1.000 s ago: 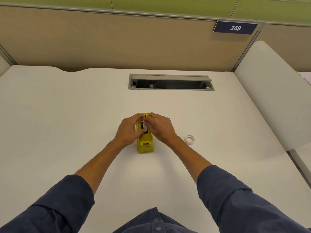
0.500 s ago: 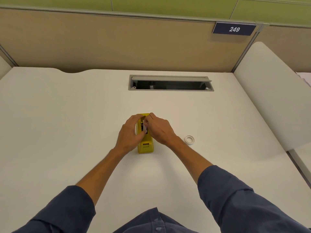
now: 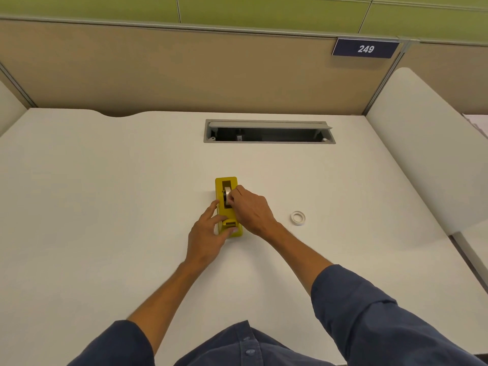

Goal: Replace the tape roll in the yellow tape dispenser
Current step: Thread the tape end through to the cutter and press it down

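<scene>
The yellow tape dispenser (image 3: 226,184) lies lengthwise in the middle of the white desk. A tape roll (image 3: 226,194) sits in its slot. My right hand (image 3: 250,211) reaches in from the right, fingertips pinched on the roll's edge. My left hand (image 3: 208,233) grips the dispenser's near end, fingers along its left side and thumb near the cutter. A second, nearly bare white tape ring (image 3: 298,217) lies flat on the desk to the right, apart from both hands.
An open grey cable tray (image 3: 269,132) is sunk into the desk behind the dispenser. Beige partition walls (image 3: 184,72) close the back, with a sign reading 249. A white side panel (image 3: 427,154) rises at the right.
My left hand has slid from the dispenser's middle back to its near end, uncovering the roll in the slot. My right hand stays pinched at the roll.
</scene>
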Motion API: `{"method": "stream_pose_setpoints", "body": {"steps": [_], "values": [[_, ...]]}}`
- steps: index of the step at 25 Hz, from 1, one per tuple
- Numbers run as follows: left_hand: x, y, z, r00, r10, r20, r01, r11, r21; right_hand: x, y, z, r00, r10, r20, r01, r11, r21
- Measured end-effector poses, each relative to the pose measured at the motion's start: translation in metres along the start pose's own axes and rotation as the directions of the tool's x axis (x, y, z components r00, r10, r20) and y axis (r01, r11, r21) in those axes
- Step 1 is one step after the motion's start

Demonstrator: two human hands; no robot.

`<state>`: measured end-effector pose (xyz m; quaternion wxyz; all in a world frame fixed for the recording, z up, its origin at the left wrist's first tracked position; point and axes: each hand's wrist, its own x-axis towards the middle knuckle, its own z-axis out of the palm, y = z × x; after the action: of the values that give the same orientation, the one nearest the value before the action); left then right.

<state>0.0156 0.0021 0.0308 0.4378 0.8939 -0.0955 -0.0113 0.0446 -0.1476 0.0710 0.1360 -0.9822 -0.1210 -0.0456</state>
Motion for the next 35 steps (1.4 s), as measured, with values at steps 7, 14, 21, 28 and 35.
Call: {"method": "stream_pose_setpoints", "body": {"steps": [7, 14, 21, 28, 35], "values": [[0.003, -0.001, -0.007, 0.999, 0.035, 0.023, -0.036, 0.997, 0.075, -0.017, -0.007, 0.003, 0.999, 0.029, -0.020, -0.029, 1.000, 0.002], [0.002, -0.006, -0.004, 0.998, 0.066, 0.020, -0.067, 0.996, 0.055, -0.038, -0.017, 0.001, 1.000, 0.016, 0.008, -0.016, 0.999, -0.037], [0.001, -0.010, -0.001, 0.997, 0.077, 0.018, -0.077, 0.996, 0.042, -0.048, -0.021, 0.004, 0.997, 0.074, -0.013, -0.074, 0.997, 0.033], [0.003, -0.013, 0.000, 0.997, 0.073, 0.022, -0.074, 0.994, 0.076, -0.055, -0.024, 0.007, 0.996, 0.067, -0.055, -0.066, 0.998, 0.016], [0.002, -0.010, -0.002, 0.997, 0.071, 0.021, -0.073, 0.995, 0.070, -0.061, -0.029, 0.014, 0.991, 0.052, -0.123, -0.047, 0.998, 0.044]]}}
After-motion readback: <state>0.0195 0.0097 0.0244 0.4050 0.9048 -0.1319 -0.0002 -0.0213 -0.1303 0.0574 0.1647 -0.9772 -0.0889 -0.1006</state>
